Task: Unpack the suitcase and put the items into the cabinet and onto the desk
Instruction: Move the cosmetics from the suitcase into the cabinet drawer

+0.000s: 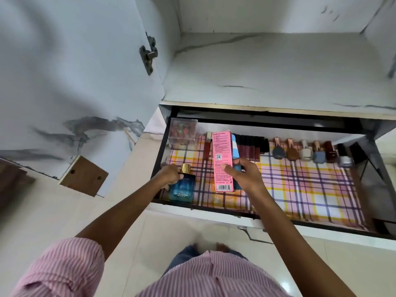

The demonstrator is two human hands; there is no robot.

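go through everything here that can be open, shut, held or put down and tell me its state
drawer: pulled open
cabinet door: swung open
blue perfume bottle: upright in drawer, capped, left hand on it
pink box: held by right hand
nail polish bottles: capped, lined at back

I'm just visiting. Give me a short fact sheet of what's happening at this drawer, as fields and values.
place: open drawer with a checked liner
left hand: grip on a blue perfume bottle at the drawer's front left corner
right hand: holds a pink box and a blue item behind it
back row: lip glosses, nail polish bottles
back left corner: clear box
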